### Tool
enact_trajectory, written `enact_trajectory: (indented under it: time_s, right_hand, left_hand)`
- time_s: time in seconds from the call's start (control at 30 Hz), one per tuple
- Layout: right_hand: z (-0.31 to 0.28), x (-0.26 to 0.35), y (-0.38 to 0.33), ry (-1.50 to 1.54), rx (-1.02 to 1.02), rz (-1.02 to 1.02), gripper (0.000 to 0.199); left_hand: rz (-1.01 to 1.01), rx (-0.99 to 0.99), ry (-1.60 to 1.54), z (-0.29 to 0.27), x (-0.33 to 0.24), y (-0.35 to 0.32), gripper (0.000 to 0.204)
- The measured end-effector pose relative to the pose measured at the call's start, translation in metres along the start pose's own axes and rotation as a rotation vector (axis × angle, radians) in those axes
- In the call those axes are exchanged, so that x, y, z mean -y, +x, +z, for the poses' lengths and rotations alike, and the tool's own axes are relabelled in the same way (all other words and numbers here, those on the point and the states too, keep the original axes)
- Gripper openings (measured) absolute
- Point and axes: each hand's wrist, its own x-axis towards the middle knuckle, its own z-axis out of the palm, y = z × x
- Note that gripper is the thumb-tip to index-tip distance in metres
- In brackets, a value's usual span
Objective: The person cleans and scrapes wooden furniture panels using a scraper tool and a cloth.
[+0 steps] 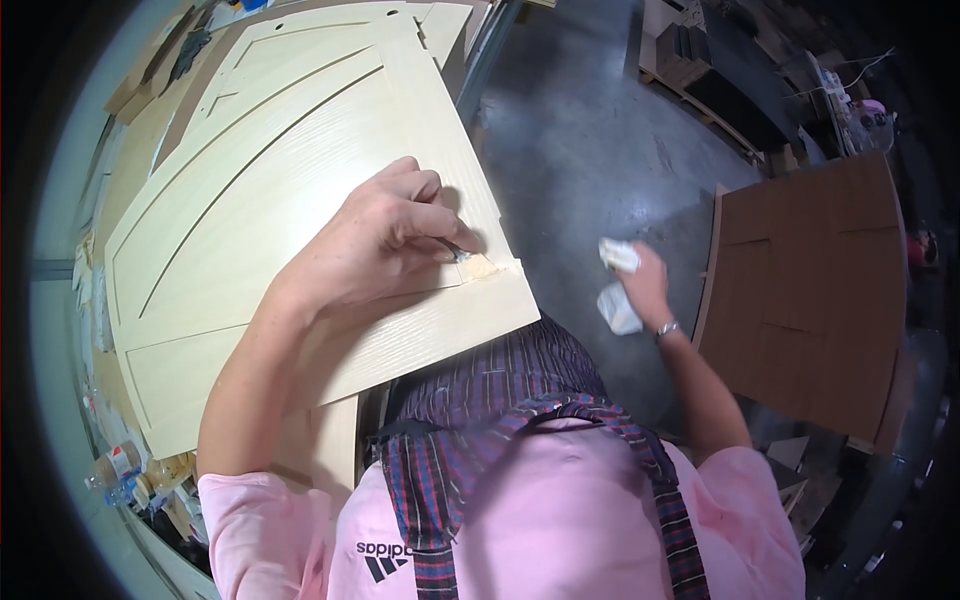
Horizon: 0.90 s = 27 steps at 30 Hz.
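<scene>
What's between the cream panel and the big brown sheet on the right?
Grey floor, with the right hand holding something white above it, in the head view.

A brown sheet and dark stack lined the right.
Grey floor showed beside the upper-right stack; a plastic bottle lay lower left, a dark glove-like item upper left.

Left hand over panel (cream)

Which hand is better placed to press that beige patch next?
Probably the left hand: it's close beside the beige patch on the pale panel. The right hand is away from the panel, holding something white.
</scene>
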Motion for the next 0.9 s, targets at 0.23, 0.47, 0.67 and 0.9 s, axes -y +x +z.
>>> enact_trajectory:
  time_s: [0.23, 0.47, 0.67, 0.9]
  right_hand:
    - [0.010, -0.117, -0.132, -0.280, 0.179, 0.413, 0.026]
    - [0.018, -0.119, -0.123, -0.187, 0.176, 0.406, 0.032]
    - [0.026, -0.073, -0.073, 0.161, 0.124, 0.258, 0.031]
    - [0.030, -0.073, -0.065, 0.121, 0.232, 0.277, 0.030]
  left_hand:
    - [0.019, -0.028, 0.021, -0.001, -0.002, -0.002, 0.036]
    - [0.075, -0.018, 0.026, -0.001, -0.006, 0.007, 0.033]
    - [0.173, -0.050, 0.062, -0.005, -0.013, 0.006, 0.035]
    - [0.145, -0.089, 0.130, -0.002, -0.014, 0.002, 0.032]
